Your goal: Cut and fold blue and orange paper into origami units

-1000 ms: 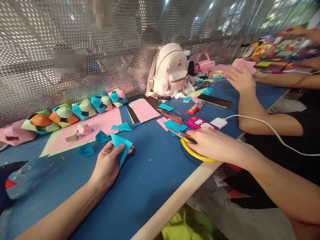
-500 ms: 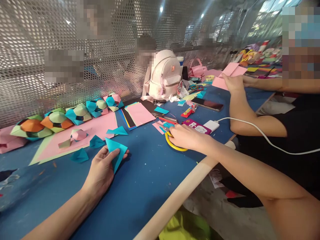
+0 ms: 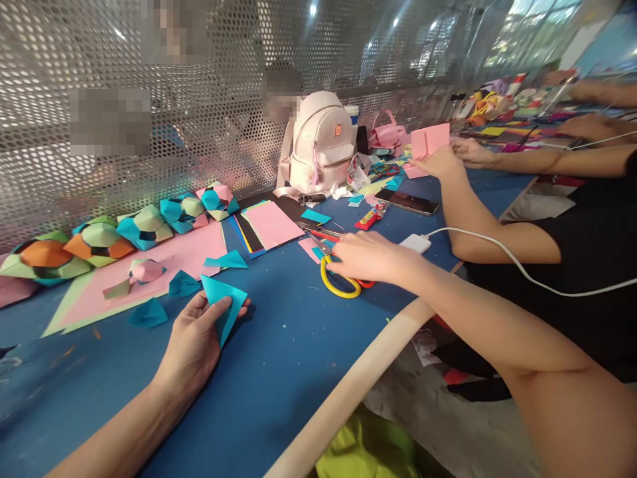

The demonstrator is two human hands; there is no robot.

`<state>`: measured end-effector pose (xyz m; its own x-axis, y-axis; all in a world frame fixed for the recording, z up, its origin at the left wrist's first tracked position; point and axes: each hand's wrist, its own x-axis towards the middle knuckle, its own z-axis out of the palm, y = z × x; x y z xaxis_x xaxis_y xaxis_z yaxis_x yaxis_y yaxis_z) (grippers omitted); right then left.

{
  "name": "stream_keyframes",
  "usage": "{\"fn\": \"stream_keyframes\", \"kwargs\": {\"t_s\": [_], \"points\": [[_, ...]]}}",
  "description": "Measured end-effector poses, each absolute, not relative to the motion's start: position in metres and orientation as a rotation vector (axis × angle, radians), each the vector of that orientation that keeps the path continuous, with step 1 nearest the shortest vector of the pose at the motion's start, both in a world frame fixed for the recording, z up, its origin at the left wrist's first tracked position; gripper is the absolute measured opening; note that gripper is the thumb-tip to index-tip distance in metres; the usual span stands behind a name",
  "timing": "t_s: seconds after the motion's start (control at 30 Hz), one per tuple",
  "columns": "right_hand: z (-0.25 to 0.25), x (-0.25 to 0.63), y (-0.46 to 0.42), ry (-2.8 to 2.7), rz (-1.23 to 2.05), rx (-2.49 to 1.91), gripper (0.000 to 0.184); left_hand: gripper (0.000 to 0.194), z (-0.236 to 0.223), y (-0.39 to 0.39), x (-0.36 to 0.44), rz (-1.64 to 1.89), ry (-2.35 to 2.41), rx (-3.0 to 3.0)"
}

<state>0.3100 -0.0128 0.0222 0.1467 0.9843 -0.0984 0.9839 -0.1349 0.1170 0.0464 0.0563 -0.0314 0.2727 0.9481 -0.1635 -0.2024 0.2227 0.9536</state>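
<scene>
My left hand point(image 3: 199, 328) pinches a folded blue paper piece point(image 3: 225, 302) between thumb and fingers, just above the table. My right hand point(image 3: 361, 255) is closed over the yellow-handled scissors point(image 3: 341, 289), fingers curled down at the handles. Its fingertips are partly hidden. The scissor blades point away to the left, over small pink and blue scraps point(image 3: 311, 249). Near my left hand lie more folded blue pieces point(image 3: 183, 283) and a small pink-and-green folded piece point(image 3: 146, 270) on large pink sheets point(image 3: 199, 245).
A chain of folded paper balls point(image 3: 99, 242) lines the mesh wall. A paper stack point(image 3: 273, 224), a white backpack point(image 3: 321, 143), a phone point(image 3: 407, 201), a red wrapper point(image 3: 371, 217) and a white plug with cable point(image 3: 417, 243) share the blue table point(image 3: 279, 345). At right, another person's hands hold pink paper point(image 3: 430, 141).
The view has shifted slightly to the right. My right hand now covers the purple item, and a red part shows beside the yellow handle. My left hand keeps its hold. The neighbour's pink paper is raised more upright.
</scene>
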Motion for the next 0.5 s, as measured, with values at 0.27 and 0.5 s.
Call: {"fn": "stream_keyframes", "kwargs": {"t_s": [0.27, 0.5], "points": [[0.031, 0.357, 0.089, 1.937, 0.085, 2.457, 0.041, 0.014, -0.034, 0.059, 0.043, 0.976, 0.935, 1.043], [0.016, 0.359, 0.114, 1.974, 0.070, 2.389, 0.040, 0.012, -0.033, 0.058, 0.045, 0.959, 0.954, 1.056]]}}
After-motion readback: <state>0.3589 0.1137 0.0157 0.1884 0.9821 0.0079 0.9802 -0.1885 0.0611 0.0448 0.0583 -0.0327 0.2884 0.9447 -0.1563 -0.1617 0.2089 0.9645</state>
